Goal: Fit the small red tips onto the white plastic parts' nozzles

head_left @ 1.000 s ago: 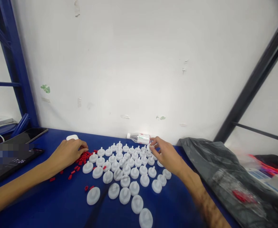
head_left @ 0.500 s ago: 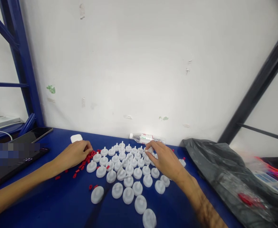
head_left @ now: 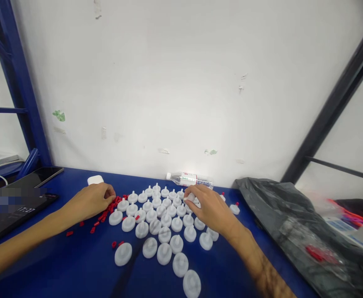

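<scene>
My left hand (head_left: 94, 201) reaches in at the left, its fingertips pinched at the edge of a pile of small red caps (head_left: 104, 215). What lies between those fingertips is hidden. My right hand (head_left: 210, 209) is closed around a white plastic spouted lid (head_left: 190, 198), over the back right of the group. Many similar round white lids (head_left: 176, 224) lie on the blue tabletop (head_left: 85, 265), most with their narrow spouts pointing up. At the far right of the group, one lid (head_left: 234, 209) carries a red cap on its spout.
A clear bottle (head_left: 189, 179) lies on its side against the wall. Behind my left hand is a small white case (head_left: 95, 179). Phones (head_left: 20, 213) lie at the left. A grey plastic bag (head_left: 280, 223) covers the right side, with a clear packet (head_left: 320, 253) on it.
The view has shifted slightly, moving the scene a little left. My right hand still holds the white lid, and my left hand stays at the red caps.
</scene>
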### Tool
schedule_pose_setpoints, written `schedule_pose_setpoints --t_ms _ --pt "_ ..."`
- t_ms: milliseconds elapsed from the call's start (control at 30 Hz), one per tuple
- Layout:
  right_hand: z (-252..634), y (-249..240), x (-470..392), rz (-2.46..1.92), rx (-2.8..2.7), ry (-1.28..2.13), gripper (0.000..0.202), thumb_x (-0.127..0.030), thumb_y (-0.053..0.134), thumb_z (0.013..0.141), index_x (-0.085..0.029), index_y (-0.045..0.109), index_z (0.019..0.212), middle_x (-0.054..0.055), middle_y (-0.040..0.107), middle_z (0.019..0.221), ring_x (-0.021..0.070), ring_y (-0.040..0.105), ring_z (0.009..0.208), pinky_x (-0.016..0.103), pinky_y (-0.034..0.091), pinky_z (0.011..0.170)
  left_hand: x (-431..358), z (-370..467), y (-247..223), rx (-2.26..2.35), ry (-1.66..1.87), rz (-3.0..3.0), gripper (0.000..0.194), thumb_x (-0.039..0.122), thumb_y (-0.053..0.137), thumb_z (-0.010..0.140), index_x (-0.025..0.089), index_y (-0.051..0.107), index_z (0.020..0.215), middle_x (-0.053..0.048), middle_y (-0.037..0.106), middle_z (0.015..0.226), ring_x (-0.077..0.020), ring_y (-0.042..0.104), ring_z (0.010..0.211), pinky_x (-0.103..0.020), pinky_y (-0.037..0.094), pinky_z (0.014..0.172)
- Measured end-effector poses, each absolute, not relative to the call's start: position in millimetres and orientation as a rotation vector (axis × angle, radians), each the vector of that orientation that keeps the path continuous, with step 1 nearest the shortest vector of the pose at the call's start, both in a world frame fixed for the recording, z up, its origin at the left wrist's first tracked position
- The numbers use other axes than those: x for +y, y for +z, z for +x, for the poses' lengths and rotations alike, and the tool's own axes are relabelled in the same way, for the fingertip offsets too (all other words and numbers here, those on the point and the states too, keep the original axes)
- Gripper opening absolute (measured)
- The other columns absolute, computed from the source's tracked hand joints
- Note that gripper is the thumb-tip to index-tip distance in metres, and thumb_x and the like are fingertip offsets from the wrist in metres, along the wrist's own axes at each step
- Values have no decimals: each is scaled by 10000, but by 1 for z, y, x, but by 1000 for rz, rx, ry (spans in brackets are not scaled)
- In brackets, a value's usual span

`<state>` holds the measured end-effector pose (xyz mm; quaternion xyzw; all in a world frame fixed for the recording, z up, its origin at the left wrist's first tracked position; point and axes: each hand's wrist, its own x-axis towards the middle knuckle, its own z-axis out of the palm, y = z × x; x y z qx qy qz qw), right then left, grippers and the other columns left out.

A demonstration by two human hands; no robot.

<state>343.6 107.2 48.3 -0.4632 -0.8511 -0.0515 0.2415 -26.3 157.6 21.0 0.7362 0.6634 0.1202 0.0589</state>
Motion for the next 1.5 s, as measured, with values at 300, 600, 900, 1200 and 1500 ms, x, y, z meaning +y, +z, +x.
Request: schedule_pose_setpoints --t_ms 300,600,900,1200,1500 --pt "338 49 104 -1214 -2313 -139 71 -241 564 946 -255 593 1009 10 675 985 194 635 896 322 485 764 153 -21 23 1992 359 2208 291 455 525 830 223 698 855 -65 748 836 -271 680 776 -336 437 652" --pt "335 45 106 -1175 -2353 -129 61 -239 575 950 -244 597 1007 7 674 984 193 625 918 334 486 790 148 -18 24 1953 430 2241 214 320 512 848 178 666 889 -60 743 847 -246 672 788 -313 426 690" --pt "329 41 105 -1114 -2296 -180 248 -344 698 887 -250 573 1080 4 663 955 201 632 896 334 501 762 124 8 45 1758 932 2475 245 306 456 982 146 632 1038 -71 701 1037 -260 619 1003 -375 439 892" --pt "300 35 91 -867 -2335 -251 369 -511 683 859 -219 563 1050 5 679 892 191 627 824 345 493 764 88 40 21 865 1267 3055 344 83 536 954 230 543 1265 -33 650 1044 -194 560 1009 -347 466 896" --pt "283 31 86 -700 -2354 -304 320 -502 604 927 -206 566 1042 20 718 881 204 660 806 362 487 742 75 45 7 796 1077 2980 455 27 485 944 280 500 1321 -46 632 1038 -181 562 923 -348 500 827"
